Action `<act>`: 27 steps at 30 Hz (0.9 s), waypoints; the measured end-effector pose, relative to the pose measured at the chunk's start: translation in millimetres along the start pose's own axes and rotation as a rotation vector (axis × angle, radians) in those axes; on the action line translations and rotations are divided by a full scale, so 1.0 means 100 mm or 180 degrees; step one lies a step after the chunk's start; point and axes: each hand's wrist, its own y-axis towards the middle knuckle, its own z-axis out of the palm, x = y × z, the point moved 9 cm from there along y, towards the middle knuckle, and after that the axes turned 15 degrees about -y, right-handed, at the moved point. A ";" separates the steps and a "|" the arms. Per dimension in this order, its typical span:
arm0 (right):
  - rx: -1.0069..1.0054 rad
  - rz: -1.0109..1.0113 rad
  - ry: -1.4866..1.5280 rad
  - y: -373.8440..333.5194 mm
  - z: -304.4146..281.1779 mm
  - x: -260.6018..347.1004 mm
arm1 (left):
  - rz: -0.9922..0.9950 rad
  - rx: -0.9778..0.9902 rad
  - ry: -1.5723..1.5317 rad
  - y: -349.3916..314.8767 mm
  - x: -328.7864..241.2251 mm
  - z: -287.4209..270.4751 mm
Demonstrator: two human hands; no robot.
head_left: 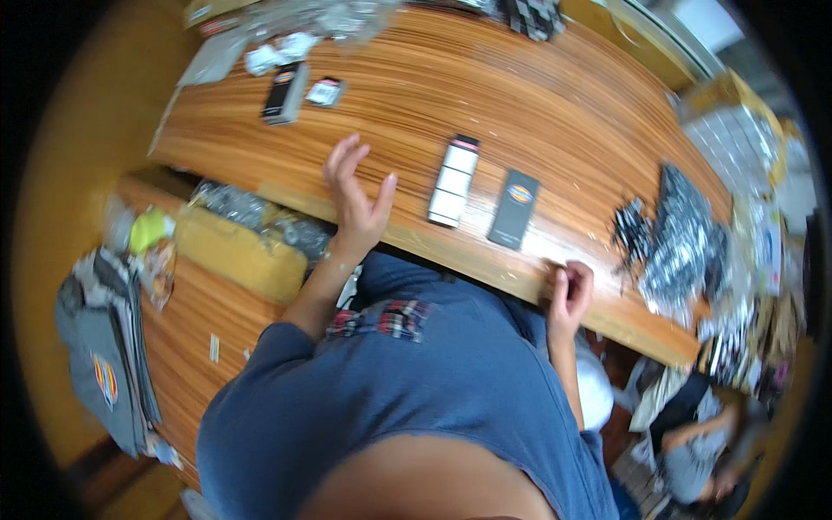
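My left hand (357,198) hovers over the table's front edge with its fingers apart and nothing in it. At the same edge, further right, my right hand (570,296) has its fingers curled toward the thumb. Whether something small sits in that pinch I cannot make out. Between the hands, on the wooden table (390,113), lie a slim black-ended strip with white label panels (453,182) and a flat dark grey tag (514,211) with a small coloured emblem. Neither hand touches them.
At the back left are a dark box (284,92), a small labelled piece (326,92) and crumpled white paper (277,55). Black cords (633,232) lie beside a dark plastic bag (679,225) at right. Folded grey clothing (104,364) rests far left. Another person (702,455) is at lower right.
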 end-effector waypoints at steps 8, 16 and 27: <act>0.0222 -0.0037 0.0131 0.02 0.14 0.03 | -0.1293 0.0864 0.1437 0.80 1.43 -0.13; 0.0020 -0.0128 -0.0228 0.03 0.12 0.04 | -0.2001 0.1627 0.2396 0.81 1.85 -0.02; 0.0151 -0.0466 -0.0628 0.03 0.11 0.18 | -0.2365 0.1842 0.1665 0.66 1.91 -0.04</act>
